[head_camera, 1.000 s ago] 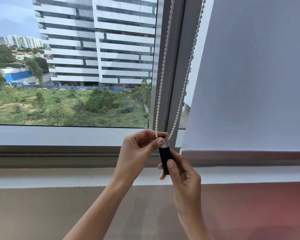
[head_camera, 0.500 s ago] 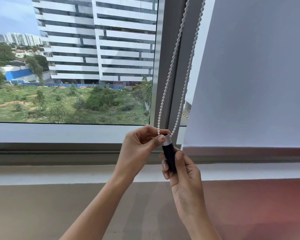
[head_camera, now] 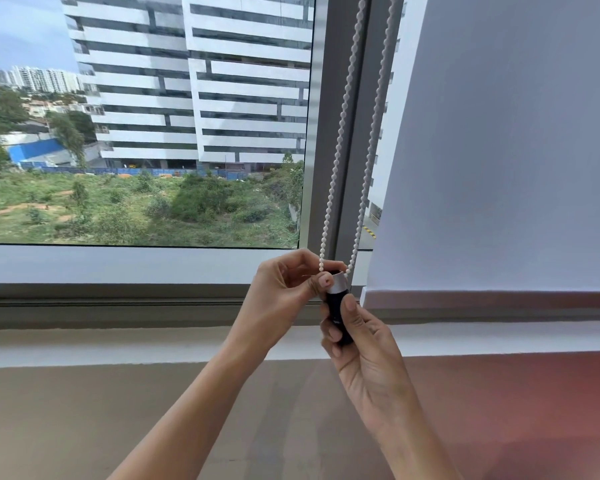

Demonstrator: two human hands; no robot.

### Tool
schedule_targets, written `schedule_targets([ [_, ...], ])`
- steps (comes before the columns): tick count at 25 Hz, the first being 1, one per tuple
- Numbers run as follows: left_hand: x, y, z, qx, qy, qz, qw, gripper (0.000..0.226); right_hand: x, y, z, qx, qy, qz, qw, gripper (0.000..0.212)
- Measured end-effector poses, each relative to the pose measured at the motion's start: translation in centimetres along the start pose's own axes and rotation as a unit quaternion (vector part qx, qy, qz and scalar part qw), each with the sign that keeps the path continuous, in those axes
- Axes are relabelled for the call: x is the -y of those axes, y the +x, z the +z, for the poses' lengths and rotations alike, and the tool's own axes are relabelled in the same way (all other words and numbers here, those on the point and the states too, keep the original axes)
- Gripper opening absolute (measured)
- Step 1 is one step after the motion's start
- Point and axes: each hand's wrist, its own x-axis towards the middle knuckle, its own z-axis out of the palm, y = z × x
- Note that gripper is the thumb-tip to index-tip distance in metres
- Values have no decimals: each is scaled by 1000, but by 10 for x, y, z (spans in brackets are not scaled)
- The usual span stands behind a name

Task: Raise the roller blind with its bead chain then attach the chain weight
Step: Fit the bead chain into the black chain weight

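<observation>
Here, the weight (head_camera: 336,306) is a black cylinder with a silver cap. It is held upright in front of the lower window frame (head_camera: 118,299), just left of the bottom corner of the blind (head_camera: 499,150).

1. Right hand (head_camera: 364,344): the grip is closed round the black body of the weight. The thumb lies on the near side and the fingers wrap the far side from below.
2. Left hand (head_camera: 284,289): the grip is a narrow pinch of thumb and forefinger on the chain (head_camera: 333,174), right at the silver cap. The thumb tip touches the cap.
3. Chain: two white beaded strands hang down in front of the grey mullion (head_camera: 326,98). They draw closer together as they descend. The left strand ends in the left-hand pinch; the right strand meets the right edge of the cap. (Whether the beads are seated inside the cap cannot be told; the fingers hide the joint.)
4. Blind: the white fabric covers the right-hand pane. Its bottom rail lies low, just above the sill (head_camera: 118,341).

The left pane (head_camera: 153,133) is uncovered. It shows white office blocks and green scrub outside.
</observation>
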Motion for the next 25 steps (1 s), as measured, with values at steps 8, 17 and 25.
schedule_targets([
  [8, -5, -2, 2, 24, 59, -19, 998, 20, -1, -3, 3, 61, 91, 36, 993, 41],
  [17, -17, -9, 8, 15, 21, -48, 999, 9, 2, -12, 15, 19, 1, 0, 1000, 30],
  [25, -13, -13, 8, 8, 9, -60, 998, 10, 0, -16, 11, 63, 13, 20, 998, 33],
])
